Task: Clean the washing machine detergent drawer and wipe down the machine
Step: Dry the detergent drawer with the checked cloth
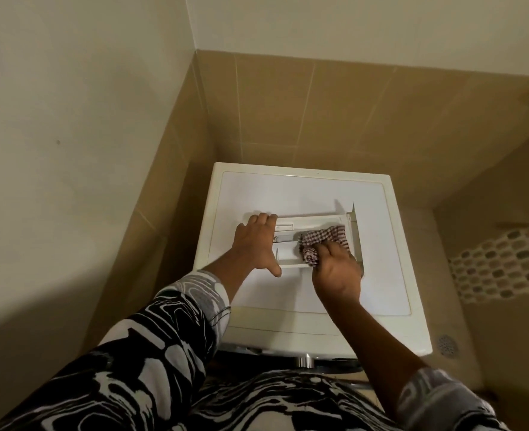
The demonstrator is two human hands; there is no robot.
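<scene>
Drawer [316,218] lies on washer [303,191] top, centre of lid, long side running 9 to 3 o'clock. Left hand [255,244] rests flat on 9 o'clock end, fingers fairly straight, thumb splayed along near edge. Right hand [337,272] clutches checked cloth [325,234], pressed into 3 o'clock compartment. Hands apart. Tiled wall [288,104] at 12 o'clock; floor drain [448,345] at 4 o'clock.

A single wide-angle head-worn camera looks steeply down from close above at the top of a washing machine [312,293] set in a tiled corner, arms reaching in from below.
</scene>
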